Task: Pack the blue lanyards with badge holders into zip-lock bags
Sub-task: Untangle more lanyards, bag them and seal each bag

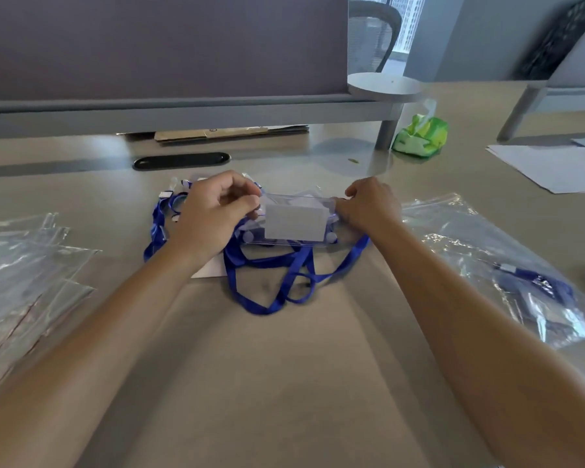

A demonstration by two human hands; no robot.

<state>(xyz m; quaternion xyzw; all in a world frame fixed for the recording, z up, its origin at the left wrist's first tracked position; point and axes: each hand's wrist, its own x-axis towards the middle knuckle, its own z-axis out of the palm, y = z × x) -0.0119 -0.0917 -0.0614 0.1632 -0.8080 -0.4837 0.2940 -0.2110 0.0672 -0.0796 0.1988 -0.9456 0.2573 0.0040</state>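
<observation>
A clear badge holder (pixel 296 222) with a white card inside is held a little above the desk at the centre. My left hand (pixel 213 214) pinches its left end and my right hand (pixel 368 207) pinches its right end. Blue lanyards (pixel 274 282) lie tangled beneath and in front of it, with more badge holders and blue straps (pixel 164 211) behind my left hand. A stack of empty zip-lock bags (pixel 24 271) lies at the left. At the right lies a zip-lock bag (pixel 507 268) with a blue lanyard inside.
A desk divider (pixel 163 62) stands behind the work area, with a black cable slot (pixel 181 161) in front of it. A green packet (pixel 421 136) sits at the back right, and white papers (pixel 547 163) lie at the far right.
</observation>
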